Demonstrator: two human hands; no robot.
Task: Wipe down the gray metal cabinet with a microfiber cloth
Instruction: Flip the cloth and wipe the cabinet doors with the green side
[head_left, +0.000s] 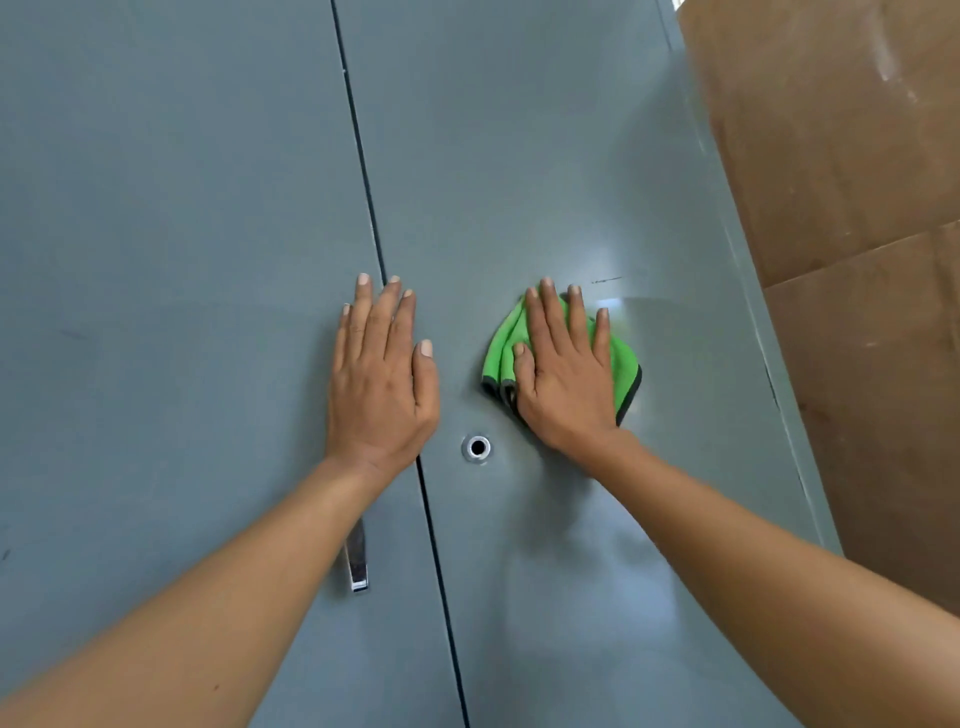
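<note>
While the right hand (563, 371) lies flat with straight, slightly spread fingers on a green microfiber cloth (626, 364), it presses that cloth against the right door of the gray metal cabinet (545, 156). The cloth is bunched into folds under the palm, and its dark-edged hem shows to the left of the thumb and below the little finger. The left hand (379, 379) is also released and flat, fingers straight and close together, its palm resting on the cabinet front right across the dark vertical seam (358, 140) where the two doors meet; most of the hand lies on the left door, while the fingertips of two fingers and the thumb reach over onto the right one. Neither hand grasps anything. Between the two wrists, on the right door just beside the seam, sits a round metal lock hole (478, 447). Below the left forearm, a shiny metal handle (357, 564) shows on the left door, partly hidden by the arm. To the right of the cabinet stands brown cardboard (852, 208), close against its side.
</note>
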